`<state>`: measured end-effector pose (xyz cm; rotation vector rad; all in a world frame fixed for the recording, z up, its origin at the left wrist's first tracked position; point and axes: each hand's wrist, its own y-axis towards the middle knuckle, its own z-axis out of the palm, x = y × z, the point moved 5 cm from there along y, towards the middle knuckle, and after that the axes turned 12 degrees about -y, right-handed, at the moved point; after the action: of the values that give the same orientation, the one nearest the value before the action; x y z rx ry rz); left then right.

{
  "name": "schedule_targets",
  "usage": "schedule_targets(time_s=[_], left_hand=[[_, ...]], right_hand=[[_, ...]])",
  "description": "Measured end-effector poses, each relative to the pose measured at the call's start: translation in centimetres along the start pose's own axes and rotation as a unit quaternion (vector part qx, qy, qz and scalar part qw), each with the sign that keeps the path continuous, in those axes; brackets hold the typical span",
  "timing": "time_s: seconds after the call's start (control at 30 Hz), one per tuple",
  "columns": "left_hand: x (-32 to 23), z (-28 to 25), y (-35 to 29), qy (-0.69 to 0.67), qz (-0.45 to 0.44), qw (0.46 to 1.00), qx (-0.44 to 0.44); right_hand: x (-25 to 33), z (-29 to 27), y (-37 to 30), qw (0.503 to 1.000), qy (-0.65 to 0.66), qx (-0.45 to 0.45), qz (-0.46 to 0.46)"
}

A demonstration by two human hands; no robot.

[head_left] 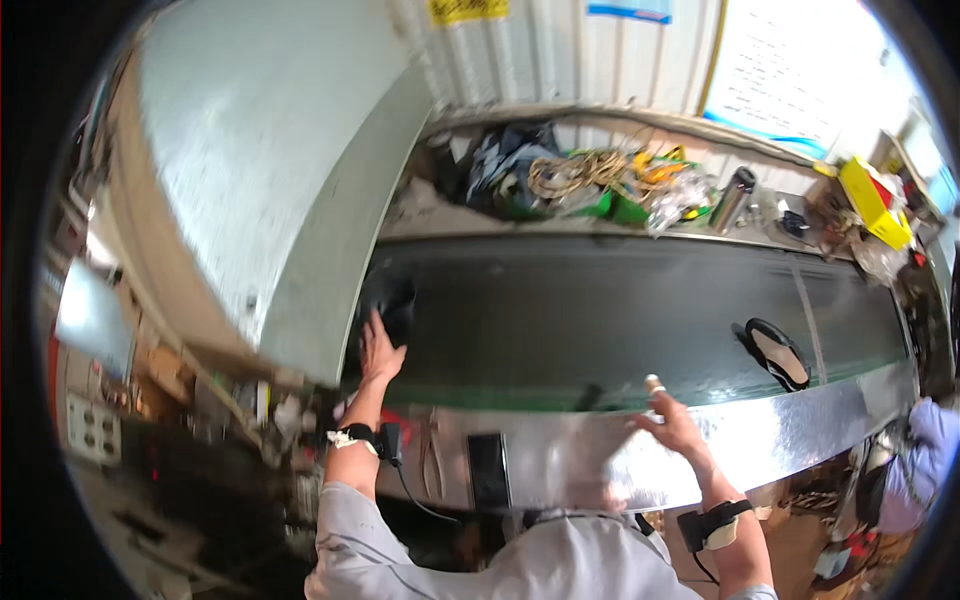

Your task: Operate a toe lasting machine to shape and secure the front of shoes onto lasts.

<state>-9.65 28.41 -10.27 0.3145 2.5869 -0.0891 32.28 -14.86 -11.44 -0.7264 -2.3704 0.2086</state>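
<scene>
Twelve o'clock, we see rope (pixel 580 173) over a green bin (pixel 629 211); two, a yellow box (pixel 866 208), red inside; one, a written sheet (pixel 775 75). Our left hand (pixel 380 350) meets a black item (pixel 397 297), grip unclear; right hand (pixel 673 425) spread, empty.

Just past the left hand (pixel 381 352), a black item (pixel 393 302) lay partly covered by it, its outline blurred against the dark belt (pixel 560 310). Far right of the right hand (pixel 672 425), the picture's rim cut off a co-worker (pixel 918 465); well beyond it, writing on a white sheet (pixel 780 70) was illegible.

Coiled rope (pixel 578 173), silver flask (pixel 731 205), yellow box (pixel 868 206), black phone (pixel 489 470)
</scene>
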Motion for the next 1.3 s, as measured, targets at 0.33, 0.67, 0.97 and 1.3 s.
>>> schedule_targets(time_s=[0.33, 0.67, 0.97, 1.3], left_hand=[[-1.8, 1.2, 8.7, -0.369, 0.071, 0.897, 0.231], [13.1, 1.4, 8.6, -0.044, -0.181, 0.982, -0.03], [7.0, 2.0, 4.6, -0.015, -0.161, 0.987, 0.008], [-19.2, 4.8, -17.6, -0.061, 0.476, 0.876, 0.046]], right_hand=[[17.1, 11.3, 7.2, 0.673, 0.694, 0.139, 0.213], [12.3, 6.6, 2.2, 0.664, 0.704, 0.104, 0.23], [5.1, 4.0, -3.8, 0.642, 0.738, -0.006, 0.21], [-4.6, 2.8, -12.7, 0.569, 0.78, -0.168, 0.202]])
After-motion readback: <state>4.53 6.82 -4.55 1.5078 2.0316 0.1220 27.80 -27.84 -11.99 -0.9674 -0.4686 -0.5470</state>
